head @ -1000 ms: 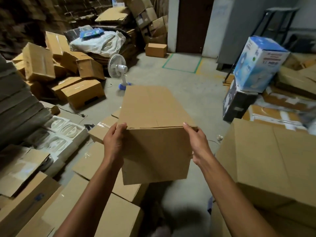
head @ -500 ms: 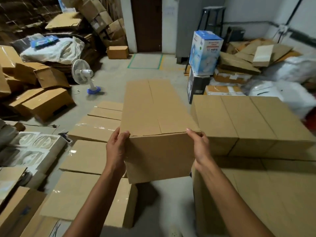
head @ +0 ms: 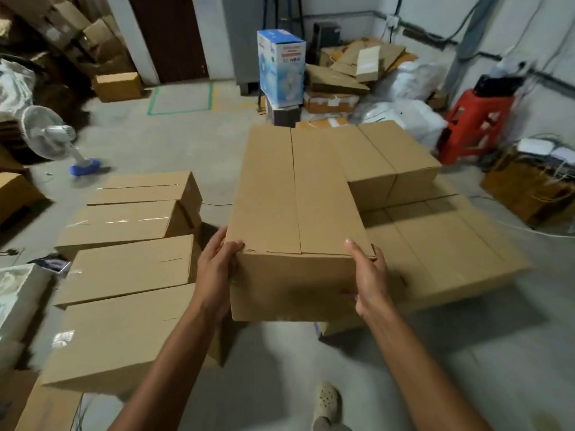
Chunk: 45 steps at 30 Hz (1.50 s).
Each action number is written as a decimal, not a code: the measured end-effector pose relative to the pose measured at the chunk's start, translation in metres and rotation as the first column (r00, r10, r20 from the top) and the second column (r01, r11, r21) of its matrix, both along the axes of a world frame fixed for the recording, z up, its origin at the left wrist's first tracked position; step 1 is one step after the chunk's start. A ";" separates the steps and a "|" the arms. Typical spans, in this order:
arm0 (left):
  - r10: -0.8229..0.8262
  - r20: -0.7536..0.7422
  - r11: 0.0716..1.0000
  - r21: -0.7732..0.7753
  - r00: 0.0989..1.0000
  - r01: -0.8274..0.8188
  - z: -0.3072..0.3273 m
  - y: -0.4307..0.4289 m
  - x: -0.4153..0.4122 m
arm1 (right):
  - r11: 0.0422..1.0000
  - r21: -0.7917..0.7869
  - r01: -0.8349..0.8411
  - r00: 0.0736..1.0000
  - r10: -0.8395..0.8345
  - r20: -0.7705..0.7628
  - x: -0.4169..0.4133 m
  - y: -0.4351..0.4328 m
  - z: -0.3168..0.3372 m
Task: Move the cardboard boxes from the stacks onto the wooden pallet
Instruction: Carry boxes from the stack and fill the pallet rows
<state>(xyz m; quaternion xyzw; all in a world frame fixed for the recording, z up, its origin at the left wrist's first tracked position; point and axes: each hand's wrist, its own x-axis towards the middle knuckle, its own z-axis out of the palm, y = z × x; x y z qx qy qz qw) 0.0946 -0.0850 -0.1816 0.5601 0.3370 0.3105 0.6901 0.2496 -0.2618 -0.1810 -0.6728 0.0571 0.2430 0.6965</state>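
I carry a plain cardboard box (head: 295,213) in front of me, long side pointing away. My left hand (head: 217,269) grips its near left corner and my right hand (head: 370,275) grips its near right corner, thumbs on top. Beyond and to the right lies a low layer of boxes (head: 451,253) with two more boxes (head: 389,160) on top at the back. The pallet under them is hidden. A row of stacked boxes (head: 124,269) lies to my left.
A small white fan (head: 49,132) with a blue base stands on the floor at left. A blue-and-white carton (head: 280,66), flattened cardboard, white sacks and a red stool (head: 476,122) crowd the back right. My foot (head: 326,402) shows below on the concrete floor.
I have turned to the right with the box. The layer of boxes on the right has come to the centre of view, and the left stacks have slid leftward.
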 end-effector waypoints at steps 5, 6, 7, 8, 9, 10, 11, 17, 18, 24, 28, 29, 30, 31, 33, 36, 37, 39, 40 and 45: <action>-0.113 -0.005 0.992 -0.056 0.994 0.113 -0.003 -0.063 0.029 | 0.993 -0.073 0.097 0.995 -0.097 -0.001 0.016 -0.075 0.006; -0.139 -0.009 0.989 -0.051 0.990 0.138 -0.002 -0.076 0.037 | 0.989 -0.080 0.122 0.992 -0.123 -0.002 0.022 -0.090 0.007; -0.170 -0.016 0.985 -0.035 0.985 0.170 0.000 -0.089 0.046 | 0.985 -0.088 0.148 0.989 -0.149 -0.006 0.029 -0.105 0.008; -0.201 -0.024 0.979 -0.018 0.979 0.201 0.001 -0.103 0.055 | 0.981 -0.093 0.168 0.985 -0.170 -0.009 0.035 -0.120 0.009; -0.221 -0.030 0.975 -0.014 0.975 0.220 0.002 -0.116 0.066 | 0.978 -0.095 0.185 0.982 -0.187 -0.013 0.042 -0.135 0.010; -0.231 -0.032 0.973 -0.024 0.973 0.230 0.003 -0.129 0.078 | 0.976 -0.090 0.200 0.979 -0.202 -0.019 0.050 -0.150 0.012; -0.238 -0.030 0.971 -0.035 0.971 0.237 0.005 -0.142 0.091 | 0.973 -0.085 0.217 0.975 -0.219 -0.027 0.059 -0.166 0.014; -0.289 -0.006 0.956 -0.061 0.957 0.289 0.021 -0.239 0.175 | 0.955 -0.084 0.284 0.954 -0.290 -0.076 0.126 -0.265 0.015; -0.293 0.001 0.954 -0.065 0.956 0.293 0.022 -0.256 0.188 | 0.952 -0.083 0.294 0.951 -0.300 -0.078 0.138 -0.283 0.014; -0.325 0.010 0.939 -0.110 0.946 0.324 0.020 -0.347 0.265 | 0.931 -0.087 0.356 0.929 -0.362 -0.074 0.206 -0.378 0.008; -0.355 0.012 0.930 -0.099 0.935 0.355 0.019 -0.387 0.310 | 0.912 -0.069 0.404 0.911 -0.408 -0.055 0.249 -0.419 0.006; -0.360 0.013 0.928 -0.099 0.933 0.359 0.018 -0.393 0.321 | 0.909 -0.070 0.411 0.909 -0.414 -0.040 0.260 -0.426 0.005; -0.360 0.015 0.928 -0.101 0.933 0.360 0.017 -0.398 0.334 | 0.907 -0.078 0.413 0.909 -0.416 -0.033 0.272 -0.431 0.004; -0.358 0.017 0.928 -0.103 0.934 0.358 0.015 -0.402 0.347 | 0.907 -0.087 0.413 0.909 -0.416 -0.030 0.284 -0.435 0.003; -0.351 0.018 0.931 -0.102 0.936 0.351 0.012 -0.406 0.376 | 0.906 -0.096 0.411 0.909 -0.416 -0.034 0.310 -0.441 0.003; -0.349 0.025 0.930 -0.112 0.937 0.349 0.006 -0.405 0.426 | 0.913 -0.088 0.399 0.912 -0.405 -0.062 0.356 -0.443 0.002; -0.348 0.032 0.930 -0.115 0.937 0.350 0.004 -0.404 0.444 | 0.915 -0.087 0.395 0.914 -0.401 -0.066 0.373 -0.442 0.001; -0.341 0.049 0.931 -0.122 0.939 0.345 0.001 -0.400 0.484 | 0.916 -0.080 0.393 0.916 -0.398 -0.057 0.413 -0.439 0.000; -0.336 0.055 0.932 -0.126 0.940 0.341 -0.001 -0.397 0.505 | 0.919 -0.076 0.386 0.920 -0.390 -0.046 0.435 -0.437 0.001; -0.309 0.063 0.938 -0.146 0.949 0.315 -0.008 -0.378 0.615 | 0.925 -0.091 0.369 0.929 -0.369 0.020 0.547 -0.413 0.002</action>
